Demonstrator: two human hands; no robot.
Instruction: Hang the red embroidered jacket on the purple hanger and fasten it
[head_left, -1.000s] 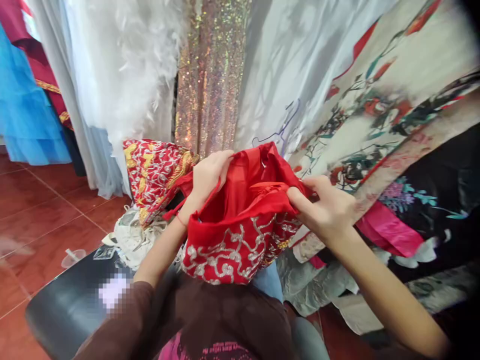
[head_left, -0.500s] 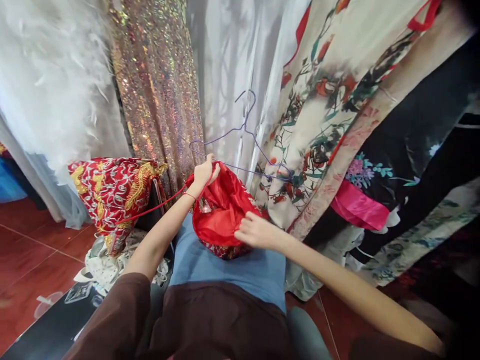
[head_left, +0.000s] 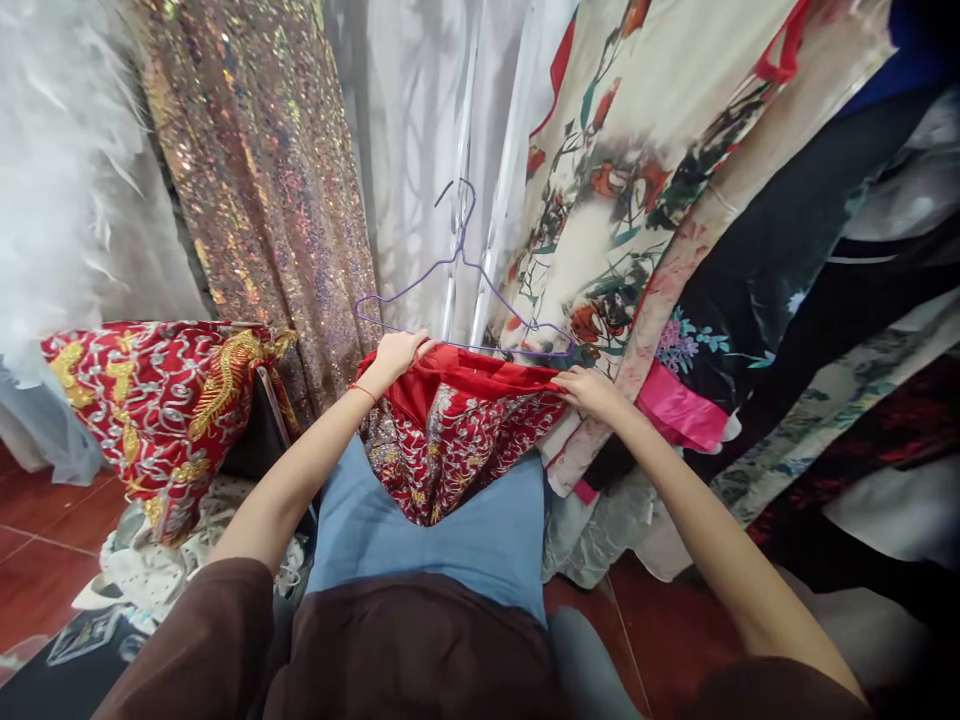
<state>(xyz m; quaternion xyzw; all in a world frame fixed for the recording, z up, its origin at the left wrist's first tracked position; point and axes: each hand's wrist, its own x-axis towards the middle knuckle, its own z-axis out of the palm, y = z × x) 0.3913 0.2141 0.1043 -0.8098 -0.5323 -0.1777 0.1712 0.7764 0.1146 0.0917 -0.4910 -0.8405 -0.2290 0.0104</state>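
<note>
A red embroidered garment (head_left: 457,430) with silver and gold patterning hangs between my hands, its plain red upper edge stretched nearly level. At that edge's left end, my left hand (head_left: 397,358) is closed on the cloth. My right hand (head_left: 592,392) pinches the opposite end. Just behind the edge is a thin purple wire hanger (head_left: 461,262), its hook pointing up; whether the garment is fastened to it I cannot tell. The garment's lower part droops over the blue cloth (head_left: 427,555) on my lap.
Another red and gold embroidered piece (head_left: 161,405) lies at the left above crumpled white cloth (head_left: 150,565). Behind hang a sequined gown (head_left: 262,170), white fabric and a floral dress (head_left: 592,240). Dark garments (head_left: 757,280) crowd the right. A black surface (head_left: 45,670) is at lower left.
The garment's round opening, with its red lining showing, is now pulled into a straight edge with the embroidered outside facing me. My right hand moved up and right to its end.
</note>
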